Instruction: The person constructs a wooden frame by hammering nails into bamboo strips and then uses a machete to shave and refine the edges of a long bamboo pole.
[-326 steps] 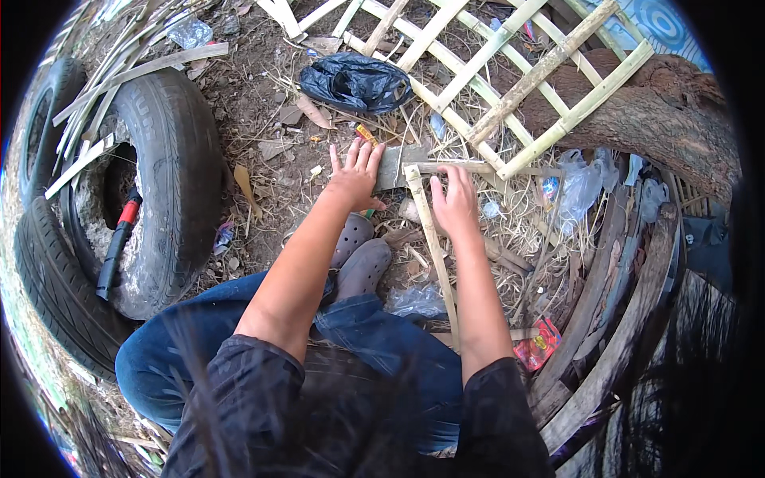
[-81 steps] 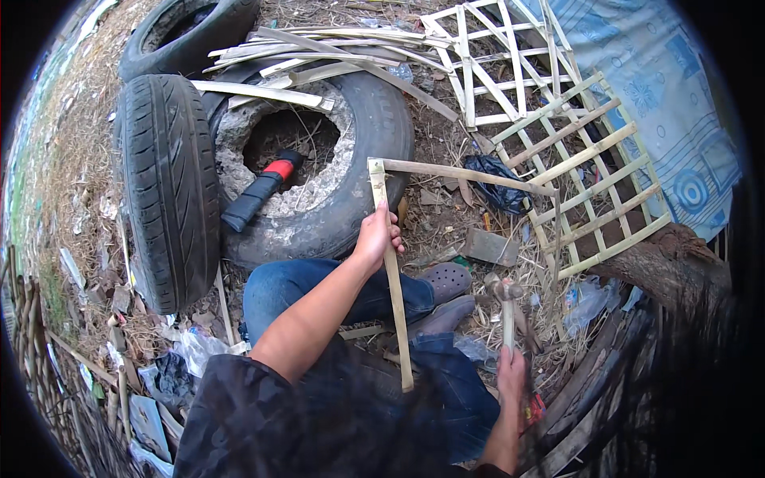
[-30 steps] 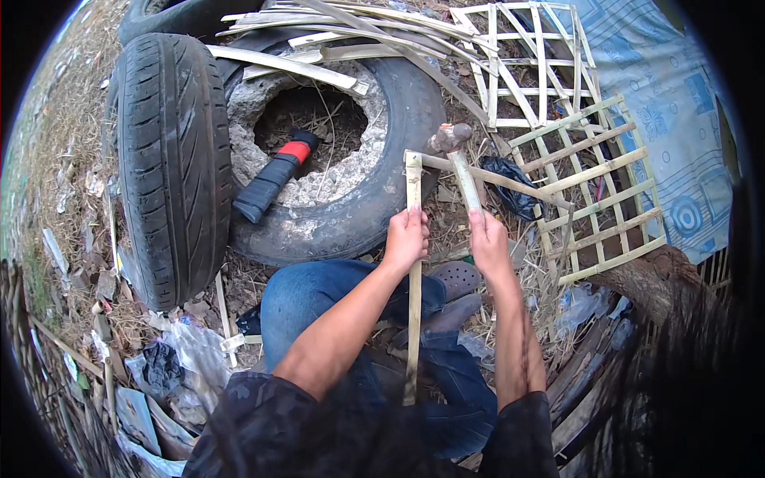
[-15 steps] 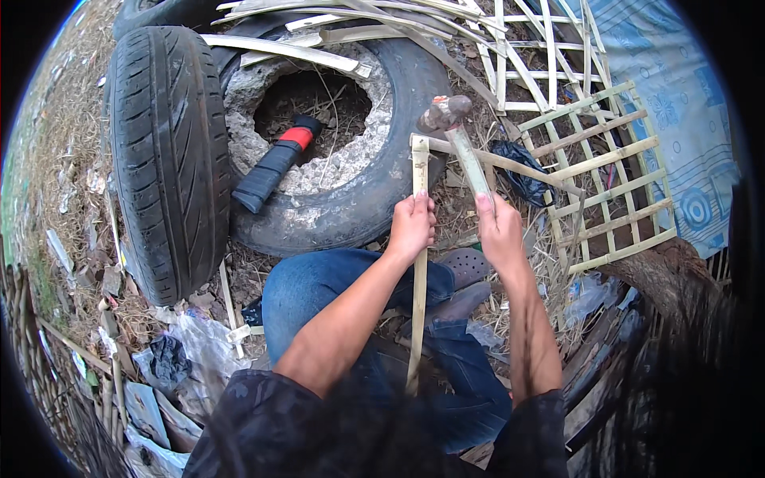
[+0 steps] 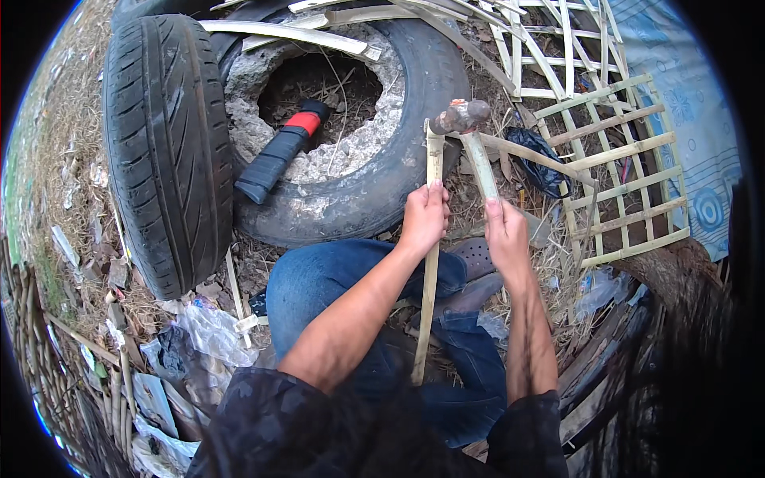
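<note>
1. Nearest, the dark sleeves and jeans frame the work. The lower end of the pale wooden strip comes down in front of the lap, where shadow makes its tip hard to make out.
2. The left hand is closed around that strip below its upper end, thumb along the front; the other fingers are partly hidden.
3. The right hand grips the hammer by its handle, just beside the left.
4. The hammer's head overlaps the strip's top, where a second strip runs off to the right. Whether the head touches the wood cannot be told, and it covers part of the corner; no nail can be made out.
5. The step in hand looks like hammering at that corner. The next move seems to call for a firm left grip and a square, controlled tap.
6. Beyond lie the concrete-filled tyre, the lattice and the blue cloth, cut off by the fisheye rim.
</note>
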Tool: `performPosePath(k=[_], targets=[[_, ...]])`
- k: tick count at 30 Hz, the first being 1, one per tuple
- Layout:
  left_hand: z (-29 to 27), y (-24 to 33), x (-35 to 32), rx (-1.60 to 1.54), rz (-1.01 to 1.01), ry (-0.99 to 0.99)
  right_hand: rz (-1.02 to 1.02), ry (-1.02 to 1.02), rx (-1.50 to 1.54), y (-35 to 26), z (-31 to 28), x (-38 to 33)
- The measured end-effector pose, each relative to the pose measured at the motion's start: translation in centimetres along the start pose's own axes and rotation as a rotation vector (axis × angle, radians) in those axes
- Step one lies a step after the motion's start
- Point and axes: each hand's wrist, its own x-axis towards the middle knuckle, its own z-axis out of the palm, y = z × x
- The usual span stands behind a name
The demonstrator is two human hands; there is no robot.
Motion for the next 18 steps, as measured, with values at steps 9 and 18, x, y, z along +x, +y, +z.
performPosePath(k=[9,18], targets=[[0.6,0.1,-0.2,-0.036,-0.040,-0.024,-0.095,0.009,-0.198,0.2,-2.0,0.1],[0.0,0.5,-0.2,-0.029,-0.067,-0.083,-0.023,0.006,0.039,-0.2,-2.3,1.8]])
